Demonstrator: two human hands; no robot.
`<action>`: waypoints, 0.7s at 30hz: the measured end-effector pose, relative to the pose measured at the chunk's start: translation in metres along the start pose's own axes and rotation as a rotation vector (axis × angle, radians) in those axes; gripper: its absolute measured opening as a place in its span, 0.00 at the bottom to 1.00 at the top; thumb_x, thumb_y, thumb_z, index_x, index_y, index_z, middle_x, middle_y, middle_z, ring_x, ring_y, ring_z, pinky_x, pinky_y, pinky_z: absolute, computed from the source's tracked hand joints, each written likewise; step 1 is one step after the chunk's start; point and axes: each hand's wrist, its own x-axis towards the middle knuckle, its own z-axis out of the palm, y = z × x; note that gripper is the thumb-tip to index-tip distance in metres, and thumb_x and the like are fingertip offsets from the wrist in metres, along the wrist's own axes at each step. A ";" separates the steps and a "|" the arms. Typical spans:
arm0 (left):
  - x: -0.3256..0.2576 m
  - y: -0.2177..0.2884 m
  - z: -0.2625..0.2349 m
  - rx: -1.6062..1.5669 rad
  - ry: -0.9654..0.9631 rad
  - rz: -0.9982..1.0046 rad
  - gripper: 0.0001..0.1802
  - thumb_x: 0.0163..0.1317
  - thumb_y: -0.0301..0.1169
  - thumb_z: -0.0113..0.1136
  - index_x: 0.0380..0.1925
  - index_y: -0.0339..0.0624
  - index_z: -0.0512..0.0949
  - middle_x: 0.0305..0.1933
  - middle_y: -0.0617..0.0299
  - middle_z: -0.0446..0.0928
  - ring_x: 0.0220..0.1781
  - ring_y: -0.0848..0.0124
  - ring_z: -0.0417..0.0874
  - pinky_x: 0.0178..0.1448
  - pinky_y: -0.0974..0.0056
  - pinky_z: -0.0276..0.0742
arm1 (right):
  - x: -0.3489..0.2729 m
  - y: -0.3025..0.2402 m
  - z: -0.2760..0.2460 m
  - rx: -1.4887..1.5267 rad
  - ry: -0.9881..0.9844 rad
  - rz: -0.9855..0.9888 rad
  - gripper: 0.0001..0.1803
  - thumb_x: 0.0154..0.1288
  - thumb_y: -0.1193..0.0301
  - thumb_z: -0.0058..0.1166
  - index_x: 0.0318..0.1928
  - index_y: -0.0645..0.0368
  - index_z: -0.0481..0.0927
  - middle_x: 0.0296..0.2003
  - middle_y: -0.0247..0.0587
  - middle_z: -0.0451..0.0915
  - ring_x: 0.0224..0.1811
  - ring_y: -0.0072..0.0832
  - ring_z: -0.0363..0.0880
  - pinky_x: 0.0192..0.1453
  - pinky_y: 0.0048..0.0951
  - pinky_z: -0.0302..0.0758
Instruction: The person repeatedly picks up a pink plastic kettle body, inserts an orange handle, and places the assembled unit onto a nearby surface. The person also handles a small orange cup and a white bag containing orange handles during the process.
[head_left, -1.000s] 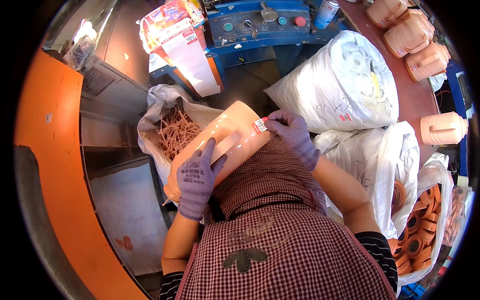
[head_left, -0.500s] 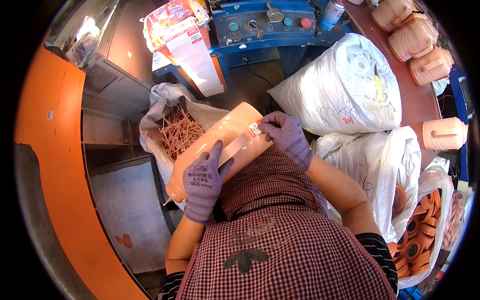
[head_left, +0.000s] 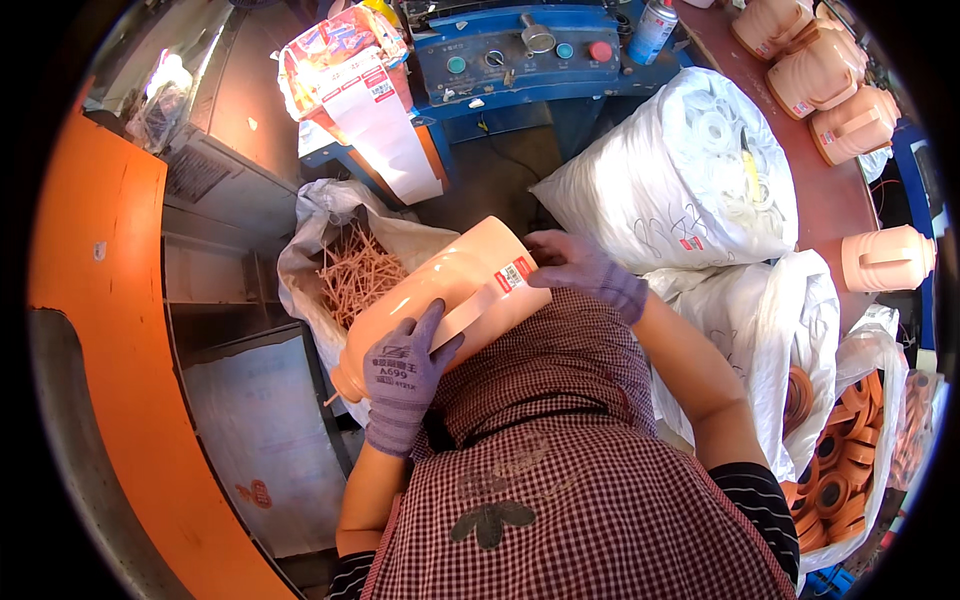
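A glossy peach plastic thermos jug body lies tilted across my lap, its wide end up and to the right and its narrow neck down to the left. My left hand, in a purple-grey work glove, is closed round the jug's handle. Near the wide end, a red and white label sticker lies on the jug's side. My right hand, gloved alike, has its fingers extended against the wide end beside the sticker; some fingertips are hidden behind the jug.
A sack of thin peach plastic sprues stands beyond the jug. White sacks hold pale rings and brown-orange round parts at right. More peach jugs stand on the red-brown table. A strip of labels hangs near a blue control panel.
My right hand has gone from pinching the sticker's edge to extended fingers at the jug's wide end. The sticker now lies flatter. The jug has shifted slightly lower in view.
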 end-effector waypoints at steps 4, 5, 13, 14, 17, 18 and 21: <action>-0.004 -0.005 -0.016 -0.144 0.029 0.061 0.28 0.58 0.37 0.69 0.58 0.41 0.77 0.43 0.51 0.81 0.45 0.57 0.84 0.50 0.57 0.79 | 0.003 -0.023 0.032 -0.033 -0.136 0.129 0.19 0.64 0.59 0.66 0.45 0.62 0.84 0.37 0.38 0.84 0.42 0.22 0.78 0.49 0.29 0.76; -0.013 -0.012 -0.017 -0.276 0.189 0.057 0.29 0.57 0.34 0.69 0.59 0.40 0.76 0.47 0.50 0.80 0.49 0.56 0.83 0.54 0.57 0.78 | 0.000 -0.022 0.038 -0.016 -0.088 0.114 0.18 0.64 0.59 0.65 0.44 0.62 0.85 0.36 0.37 0.84 0.41 0.21 0.78 0.48 0.29 0.76; -0.036 -0.146 0.022 -1.745 0.309 -0.425 0.38 0.72 0.63 0.41 0.67 0.43 0.65 0.75 0.52 0.63 0.73 0.57 0.68 0.75 0.52 0.62 | -0.069 -0.083 0.055 -0.392 0.055 -0.546 0.14 0.61 0.68 0.68 0.45 0.61 0.86 0.35 0.42 0.87 0.38 0.32 0.87 0.41 0.30 0.81; -0.017 -0.146 0.014 -1.514 0.352 -0.317 0.38 0.73 0.62 0.41 0.68 0.43 0.64 0.75 0.52 0.63 0.73 0.57 0.68 0.75 0.52 0.62 | -0.074 -0.086 0.058 -0.463 0.007 -0.630 0.17 0.59 0.66 0.69 0.47 0.59 0.85 0.42 0.45 0.86 0.44 0.42 0.86 0.48 0.36 0.81; 0.031 -0.129 -0.045 -1.507 0.475 -0.160 0.39 0.71 0.60 0.46 0.71 0.44 0.62 0.74 0.52 0.65 0.72 0.57 0.69 0.74 0.53 0.66 | -0.072 -0.060 0.052 -0.692 -0.089 -0.686 0.20 0.62 0.62 0.65 0.53 0.56 0.83 0.51 0.46 0.83 0.52 0.46 0.81 0.58 0.43 0.77; 0.043 -0.125 -0.071 -1.901 0.456 -0.167 0.41 0.70 0.59 0.51 0.73 0.43 0.60 0.73 0.52 0.66 0.72 0.57 0.70 0.73 0.54 0.69 | -0.073 -0.047 0.039 -0.604 -0.108 -0.603 0.21 0.63 0.61 0.64 0.54 0.55 0.83 0.52 0.47 0.82 0.53 0.47 0.80 0.59 0.44 0.76; 0.050 -0.110 -0.119 -1.635 0.429 0.195 0.54 0.63 0.58 0.61 0.77 0.41 0.48 0.68 0.50 0.71 0.68 0.54 0.74 0.70 0.48 0.72 | -0.074 -0.067 0.012 -1.051 -0.200 -0.455 0.21 0.64 0.61 0.60 0.56 0.55 0.81 0.53 0.49 0.80 0.54 0.47 0.80 0.61 0.44 0.75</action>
